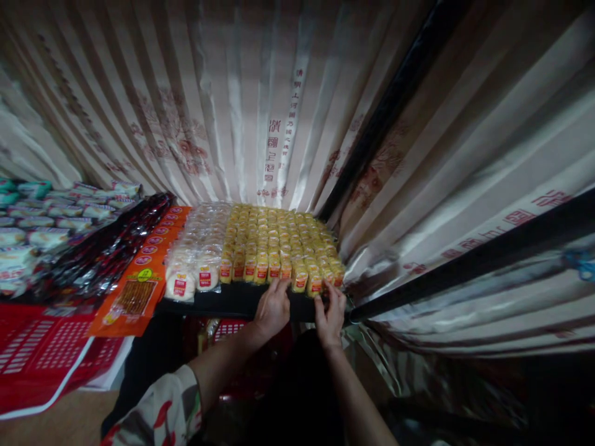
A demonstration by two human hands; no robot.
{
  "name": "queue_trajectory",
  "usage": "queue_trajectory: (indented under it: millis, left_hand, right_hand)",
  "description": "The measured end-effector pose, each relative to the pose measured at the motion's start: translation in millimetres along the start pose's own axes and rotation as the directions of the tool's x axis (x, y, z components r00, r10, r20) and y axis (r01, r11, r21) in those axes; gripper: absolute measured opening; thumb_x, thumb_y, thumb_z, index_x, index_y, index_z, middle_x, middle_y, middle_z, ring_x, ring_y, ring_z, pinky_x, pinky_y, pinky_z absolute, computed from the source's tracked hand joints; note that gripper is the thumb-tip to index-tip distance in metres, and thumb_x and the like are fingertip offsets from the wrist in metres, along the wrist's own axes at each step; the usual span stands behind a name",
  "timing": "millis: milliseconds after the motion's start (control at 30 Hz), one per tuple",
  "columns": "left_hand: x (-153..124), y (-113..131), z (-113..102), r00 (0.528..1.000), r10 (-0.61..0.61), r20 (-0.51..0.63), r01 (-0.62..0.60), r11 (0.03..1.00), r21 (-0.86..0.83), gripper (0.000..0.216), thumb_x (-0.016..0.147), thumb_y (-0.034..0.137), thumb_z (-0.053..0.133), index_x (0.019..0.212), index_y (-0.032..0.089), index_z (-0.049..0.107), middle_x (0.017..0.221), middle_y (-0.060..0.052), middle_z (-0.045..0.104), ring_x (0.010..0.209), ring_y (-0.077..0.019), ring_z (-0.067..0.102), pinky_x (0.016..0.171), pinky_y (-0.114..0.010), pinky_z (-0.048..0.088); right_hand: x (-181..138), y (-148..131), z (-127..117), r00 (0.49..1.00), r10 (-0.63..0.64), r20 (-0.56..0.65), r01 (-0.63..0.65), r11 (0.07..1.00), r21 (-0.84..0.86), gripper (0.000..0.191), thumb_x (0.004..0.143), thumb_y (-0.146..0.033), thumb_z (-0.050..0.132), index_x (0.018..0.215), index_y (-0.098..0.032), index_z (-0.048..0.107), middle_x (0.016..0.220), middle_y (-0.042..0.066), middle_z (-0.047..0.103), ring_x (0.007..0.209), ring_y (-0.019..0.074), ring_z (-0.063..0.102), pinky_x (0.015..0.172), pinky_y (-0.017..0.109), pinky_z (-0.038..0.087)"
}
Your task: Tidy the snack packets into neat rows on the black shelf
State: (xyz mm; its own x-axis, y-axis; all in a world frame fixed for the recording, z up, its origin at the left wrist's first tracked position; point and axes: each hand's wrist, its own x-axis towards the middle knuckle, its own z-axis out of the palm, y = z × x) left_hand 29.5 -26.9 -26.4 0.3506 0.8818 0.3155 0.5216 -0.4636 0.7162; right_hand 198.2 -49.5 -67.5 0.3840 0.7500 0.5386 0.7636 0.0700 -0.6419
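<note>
Several rows of small yellow wrapped snack cakes (274, 241) with red-and-white labels stand packed on a black shelf (223, 303). My left hand (273, 308) reaches up from below, its fingertips against the front packets near the middle of the block. Farther right, my right hand (331, 313) has thumb and fingers apart, touching the front packets close to the right end. Neither hand lifts a packet clear of the rows. Directly left of the yellow block lie two rows of round white wrapped cakes (195, 260), also with red labels.
An orange snack packet (134, 291) overhangs the shelf edge, beside dark shiny packets (106, 248) and white packets (69, 214). Below sit a red basket (37, 347) and another red basket (227, 331). A pleated printed curtain (242, 111) and black poles (381, 118) enclose the shelf.
</note>
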Motion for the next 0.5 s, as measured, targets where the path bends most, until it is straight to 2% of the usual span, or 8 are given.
queue_trajectory:
  millis: [133,233,300,367,433,500]
  left_hand:
    - [-52.7,-19.8,-17.8,0.994,0.060,0.094,-0.053,0.996,-0.071,0.033,0.077,0.006,0.035,0.102,0.018,0.054,0.096,-0.006,0.056,0.094,-0.0160,0.054,0.087,-0.029,0.046]
    - [-96.8,-47.2,-23.0,0.971,-0.097,0.220,0.109,0.993,-0.040,0.031,0.077,0.005,0.036,0.093,0.018,0.059,0.094,-0.005,0.058,0.089,-0.0158,0.055,0.084,-0.030,0.047]
    - [-119.9,-67.3,-21.3,0.935,-0.251,0.250,0.261,0.965,-0.007,0.030,0.076,0.005,0.038,0.088,0.017,0.062,0.097,-0.006,0.060,0.093,-0.0168,0.055,0.086,-0.031,0.045]
    - [-135.7,-86.0,-17.1,0.878,-0.381,0.289,0.395,0.919,0.008,0.029,0.078,0.008,0.040,0.091,0.016,0.064,0.099,-0.007,0.063,0.094,-0.0179,0.057,0.087,-0.032,0.044]
    - [-144.5,-101.9,-11.7,0.807,-0.470,0.356,0.492,0.870,0.032,0.028,0.080,0.011,0.042,0.094,0.016,0.066,0.096,-0.007,0.066,0.089,-0.0181,0.059,0.083,-0.031,0.046]
    - [-147.3,-114.9,-6.5,0.753,-0.539,0.377,0.556,0.828,0.075,0.028,0.081,0.011,0.042,0.093,0.014,0.067,0.093,-0.008,0.068,0.085,-0.0191,0.061,0.078,-0.031,0.047]
  right_hand:
    - [-13.2,-21.5,-9.8,0.999,-0.021,0.034,0.019,0.997,0.071,0.044,0.084,-0.040,0.045,0.120,-0.015,0.049,0.105,0.012,0.052,0.078,0.0173,0.052,0.066,0.032,0.047]
    - [-40.7,-42.4,-3.2,0.980,-0.095,0.174,0.071,0.988,0.139,0.033,0.085,-0.033,0.045,0.111,-0.016,0.054,0.091,0.008,0.060,0.072,0.0160,0.056,0.065,0.030,0.048]
    - [-63.9,-55.5,10.0,0.938,-0.156,0.310,0.108,0.980,0.167,0.025,0.086,-0.029,0.043,0.100,-0.018,0.060,0.086,0.008,0.064,0.078,0.0169,0.060,0.072,0.031,0.049]
    - [-87.2,-66.0,27.7,0.848,-0.194,0.494,0.124,0.977,0.171,0.025,0.087,-0.026,0.040,0.095,-0.019,0.063,0.091,0.008,0.067,0.087,0.0179,0.062,0.079,0.031,0.049]
    - [-108.1,-73.1,46.6,0.688,-0.194,0.699,0.124,0.981,0.150,0.027,0.086,-0.022,0.040,0.098,-0.019,0.064,0.097,0.007,0.068,0.089,0.0180,0.063,0.080,0.031,0.048]
    - [-125.3,-77.0,63.6,0.522,-0.176,0.835,0.141,0.983,0.119,0.028,0.082,-0.018,0.042,0.097,-0.021,0.066,0.094,0.006,0.070,0.084,0.0176,0.065,0.076,0.028,0.049]
